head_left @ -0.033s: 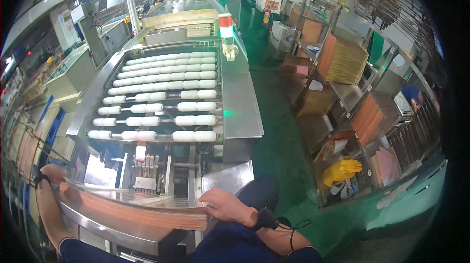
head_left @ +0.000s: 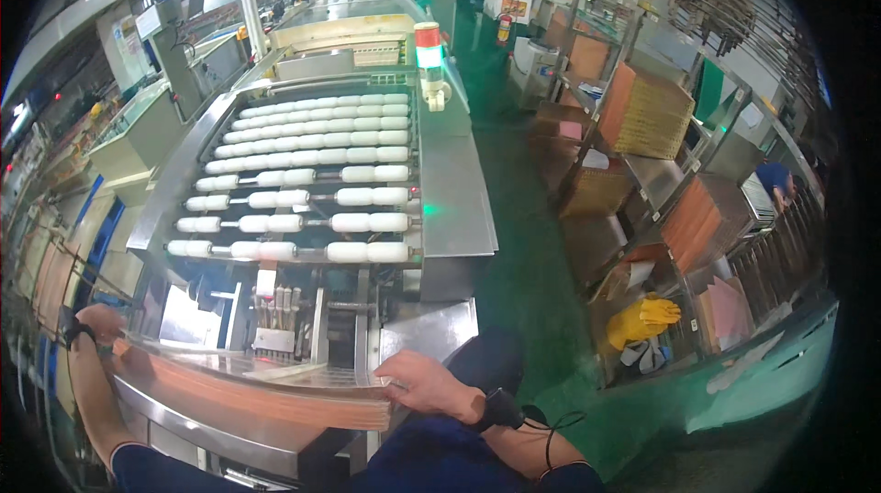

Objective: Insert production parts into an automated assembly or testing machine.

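Note:
A stack of thin copper-coloured sheets (head_left: 266, 399) lies in front of me, its long edge toward me. At its right end my right hand (head_left: 424, 383) is closed, thumb and fingers pinching the edge of a top sheet. My left hand (head_left: 99, 320) is at the far left corner, its fingers curled over the sheet edge and partly hidden. A blurred, see-through band (head_left: 275, 369) spans between the hands; whether it is clear film or a sheet smeared by motion, I cannot tell. Beyond the stack is a conveyor machine with rows of white rollers (head_left: 317, 173).
A signal light (head_left: 429, 57) stands on the machine's right side. To the right, racks hold copper-coloured panels (head_left: 705, 222) and yellow gloves (head_left: 642, 320). Another person (head_left: 775, 179) is behind the racks. Green floor (head_left: 523, 245) runs between machine and racks.

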A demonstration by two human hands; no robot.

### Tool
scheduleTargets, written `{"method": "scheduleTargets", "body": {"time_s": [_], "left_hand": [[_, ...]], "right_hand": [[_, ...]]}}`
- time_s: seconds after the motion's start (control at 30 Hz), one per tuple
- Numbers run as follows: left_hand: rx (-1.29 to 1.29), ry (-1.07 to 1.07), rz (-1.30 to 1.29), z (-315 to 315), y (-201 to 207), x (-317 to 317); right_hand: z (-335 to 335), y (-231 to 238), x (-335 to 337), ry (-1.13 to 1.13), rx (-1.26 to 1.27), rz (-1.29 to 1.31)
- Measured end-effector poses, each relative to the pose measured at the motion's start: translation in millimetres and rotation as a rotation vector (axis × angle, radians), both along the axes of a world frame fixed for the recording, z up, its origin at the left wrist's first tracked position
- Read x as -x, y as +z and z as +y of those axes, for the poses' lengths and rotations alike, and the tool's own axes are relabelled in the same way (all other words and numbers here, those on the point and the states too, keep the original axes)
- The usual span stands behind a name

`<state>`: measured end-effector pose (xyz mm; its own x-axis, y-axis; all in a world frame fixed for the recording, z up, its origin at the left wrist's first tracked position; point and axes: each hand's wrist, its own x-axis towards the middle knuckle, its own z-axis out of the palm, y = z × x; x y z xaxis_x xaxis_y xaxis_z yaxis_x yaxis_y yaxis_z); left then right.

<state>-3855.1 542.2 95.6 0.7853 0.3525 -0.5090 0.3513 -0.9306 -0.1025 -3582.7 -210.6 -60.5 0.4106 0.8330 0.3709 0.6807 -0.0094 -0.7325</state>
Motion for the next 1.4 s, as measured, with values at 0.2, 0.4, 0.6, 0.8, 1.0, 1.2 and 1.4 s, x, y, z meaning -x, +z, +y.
{"method": "scheduleTargets", "body": {"time_s": [0.2,0.4,0.6,0.8,1.0,1.2,1.4], "left_hand": [[0.255,0.655,-0.087,-86,25,-59],[0.37,0.824,-0.331,-116,41,-25],[0.314,0.867,-0.566,-117,36,-34],[0.188,0.735,-0.267,-104,34,-50],[-0.175,-0.206,0.09,-67,33,1],[0.094,0.772,-0.055,-115,44,-49],[0.06,0.874,-0.087,-130,53,-34]], "right_hand": [[-9,6,5,-0.071,0.015,0.031],[-6,0,7,-0.11,-0.06,0.045],[-7,1,3,-0.426,-0.177,0.197],[-17,20,13,-0.331,-0.162,0.452],[-4,39,13,0.053,-0.026,0.609],[-3,40,11,0.101,0.039,0.725],[9,42,0,0.166,0.081,0.83]]}}
